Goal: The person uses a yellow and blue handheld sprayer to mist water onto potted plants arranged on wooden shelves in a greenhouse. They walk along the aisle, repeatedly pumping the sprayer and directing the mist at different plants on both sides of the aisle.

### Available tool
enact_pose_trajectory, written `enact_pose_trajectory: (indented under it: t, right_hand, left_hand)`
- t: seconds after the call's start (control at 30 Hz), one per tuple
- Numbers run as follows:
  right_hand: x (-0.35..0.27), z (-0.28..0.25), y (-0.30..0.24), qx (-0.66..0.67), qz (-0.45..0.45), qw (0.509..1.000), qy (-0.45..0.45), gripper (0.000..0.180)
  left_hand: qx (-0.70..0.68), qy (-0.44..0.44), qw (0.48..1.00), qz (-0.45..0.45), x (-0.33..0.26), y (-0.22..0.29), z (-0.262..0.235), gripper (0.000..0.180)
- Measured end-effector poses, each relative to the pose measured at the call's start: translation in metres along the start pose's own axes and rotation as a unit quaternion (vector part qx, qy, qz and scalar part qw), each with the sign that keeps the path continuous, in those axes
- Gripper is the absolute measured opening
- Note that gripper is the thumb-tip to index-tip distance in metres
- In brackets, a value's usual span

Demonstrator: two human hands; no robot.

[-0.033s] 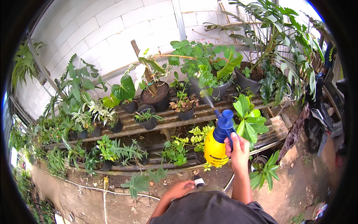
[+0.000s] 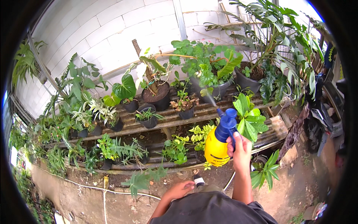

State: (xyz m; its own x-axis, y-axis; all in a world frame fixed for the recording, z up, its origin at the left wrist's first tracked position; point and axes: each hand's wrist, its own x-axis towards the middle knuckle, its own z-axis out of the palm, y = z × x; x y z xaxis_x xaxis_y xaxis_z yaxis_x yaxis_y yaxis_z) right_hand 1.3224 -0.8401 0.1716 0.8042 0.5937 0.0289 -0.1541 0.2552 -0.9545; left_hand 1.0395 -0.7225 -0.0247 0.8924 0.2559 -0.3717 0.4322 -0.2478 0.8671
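Observation:
My right hand (image 2: 242,146) is wrapped round the handle of a yellow and blue pressure sprayer (image 2: 216,149), raised over the lower shelf. From its nozzle a fine mist (image 2: 211,98) goes up and to the left, toward a leafy green plant (image 2: 203,61) in a large dark pot on the upper shelf. My left hand (image 2: 181,189) rests low against my leg, its fingers laid out flat with nothing in them. A broad-leaved plant (image 2: 249,117) stands just right of the sprayer, and a yellow-green plant (image 2: 199,135) grows to its left.
Ridged shelves (image 2: 164,124) in two tiers carry several potted plants along a white block wall (image 2: 123,28). A thin white hose (image 2: 84,186) runs over the dirt floor. At the right stands a dark motorbike-like object (image 2: 320,117), partly in shadow.
The sprayer and my right hand have shifted slightly to the right. Mist comes from the nozzle in both frames, and my left hand stays where it was.

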Motion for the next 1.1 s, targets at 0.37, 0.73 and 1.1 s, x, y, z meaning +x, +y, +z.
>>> enact_pose_trajectory:
  t: [0.37,0.73,1.1]
  right_hand:
    - [-0.132,-0.024,-0.036,0.031,-0.034,0.998,0.047,0.041]
    - [-0.207,-0.079,-0.049,-0.009,-0.082,0.991,0.101,0.041]
    - [-0.181,-0.146,-0.082,-0.018,-0.096,0.987,0.130,0.041]
  left_hand:
    - [-0.106,0.036,0.993,-0.040,-0.110,-0.048,0.080,0.046]
    - [-0.130,-0.037,0.991,0.000,-0.130,-0.043,0.146,0.047]
    - [-0.047,-0.059,0.996,0.045,-0.062,0.016,0.165,0.047]
